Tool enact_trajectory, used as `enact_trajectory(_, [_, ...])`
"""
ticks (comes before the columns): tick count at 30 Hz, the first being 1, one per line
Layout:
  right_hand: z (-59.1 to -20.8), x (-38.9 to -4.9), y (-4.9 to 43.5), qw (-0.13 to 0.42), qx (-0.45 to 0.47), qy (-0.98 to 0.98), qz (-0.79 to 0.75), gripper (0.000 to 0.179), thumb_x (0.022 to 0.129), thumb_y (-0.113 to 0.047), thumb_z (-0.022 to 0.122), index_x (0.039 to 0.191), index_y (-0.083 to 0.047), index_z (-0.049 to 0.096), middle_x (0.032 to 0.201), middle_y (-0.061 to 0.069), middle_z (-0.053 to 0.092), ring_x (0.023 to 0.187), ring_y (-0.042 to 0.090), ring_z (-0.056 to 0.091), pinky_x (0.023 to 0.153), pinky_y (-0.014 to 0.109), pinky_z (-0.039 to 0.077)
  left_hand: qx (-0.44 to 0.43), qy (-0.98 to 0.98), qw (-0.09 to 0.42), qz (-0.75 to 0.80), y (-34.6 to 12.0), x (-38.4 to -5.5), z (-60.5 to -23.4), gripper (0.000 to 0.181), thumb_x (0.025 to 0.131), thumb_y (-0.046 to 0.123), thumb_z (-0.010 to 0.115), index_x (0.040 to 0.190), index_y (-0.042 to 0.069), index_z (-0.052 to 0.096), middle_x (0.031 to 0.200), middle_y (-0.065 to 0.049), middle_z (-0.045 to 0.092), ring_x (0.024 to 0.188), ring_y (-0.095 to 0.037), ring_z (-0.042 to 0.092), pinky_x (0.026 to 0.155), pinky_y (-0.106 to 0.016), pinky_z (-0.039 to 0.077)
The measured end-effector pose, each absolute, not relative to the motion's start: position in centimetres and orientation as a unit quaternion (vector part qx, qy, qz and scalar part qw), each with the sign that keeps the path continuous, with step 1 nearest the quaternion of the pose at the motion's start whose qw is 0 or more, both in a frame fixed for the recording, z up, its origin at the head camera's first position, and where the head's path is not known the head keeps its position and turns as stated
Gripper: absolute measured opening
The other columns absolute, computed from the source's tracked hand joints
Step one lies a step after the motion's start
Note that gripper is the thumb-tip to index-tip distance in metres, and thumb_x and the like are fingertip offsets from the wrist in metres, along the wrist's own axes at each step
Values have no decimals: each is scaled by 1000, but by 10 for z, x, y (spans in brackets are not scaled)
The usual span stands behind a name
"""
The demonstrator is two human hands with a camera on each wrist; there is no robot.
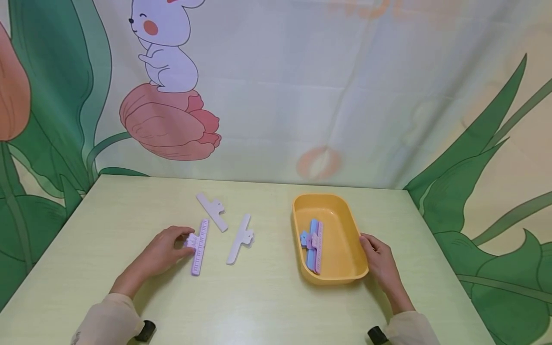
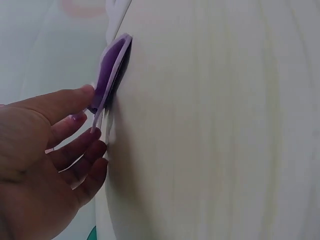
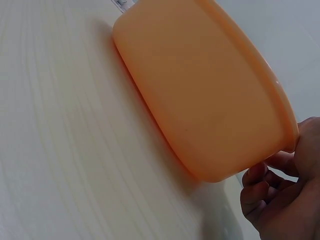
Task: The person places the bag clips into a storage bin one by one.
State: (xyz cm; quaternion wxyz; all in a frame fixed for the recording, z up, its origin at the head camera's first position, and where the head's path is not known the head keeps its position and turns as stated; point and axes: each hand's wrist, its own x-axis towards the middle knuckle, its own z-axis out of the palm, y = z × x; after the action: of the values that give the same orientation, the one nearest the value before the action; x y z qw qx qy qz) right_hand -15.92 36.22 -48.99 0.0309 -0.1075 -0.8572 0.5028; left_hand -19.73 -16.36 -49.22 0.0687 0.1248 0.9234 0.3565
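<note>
My left hand (image 1: 166,251) pinches the tab of a purple bag clip (image 1: 200,248) with thumb and fingers. That clip appears edge-on in the left wrist view, where the thumb presses its purple handle (image 2: 107,75). Two more pale purple clips lie on the table to its right: one farther back (image 1: 211,212), one nearer (image 1: 239,242). On the right stands a yellow plastic basin (image 1: 345,239), with a blue clip (image 1: 311,261) and a pinkish-purple clip (image 1: 319,244) side by side inside. My right hand (image 1: 381,261) grips the basin's right rim, fingers curled below it in the right wrist view.
The pale wooden table (image 1: 267,306) ends at a hanging cloth backdrop (image 1: 276,96) printed with a rabbit, flowers and leaves. Table surface lies between the loose clips and the basin.
</note>
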Motion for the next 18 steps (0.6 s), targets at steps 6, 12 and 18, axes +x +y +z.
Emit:
enact_trajectory(6, [-491,-159,363,32,-105,-859,500,50,111,-38,48,141,0,61,136,22,62,110,25,62,80,16,51,109,917,89,374,-164,-197,-488,54,96,16,75,140,-7,54,121,-20,63,107,-34,62,91,-49,54])
enact_trajectory(12, [-492,-159,363,36,-98,-859,501,49,111,-37,49,140,0,62,134,22,64,108,25,64,81,19,52,101,915,95,379,-164,-197,-482,56,96,16,75,141,-8,52,124,-23,62,107,-34,61,85,-43,56])
enact_trajectory(18, [-491,-159,363,33,-99,-857,504,51,111,-39,49,141,-1,61,136,21,63,111,26,63,81,18,52,95,916,77,382,-163,-198,-476,58,95,17,77,143,-4,53,131,-24,60,108,-34,62,89,-45,57])
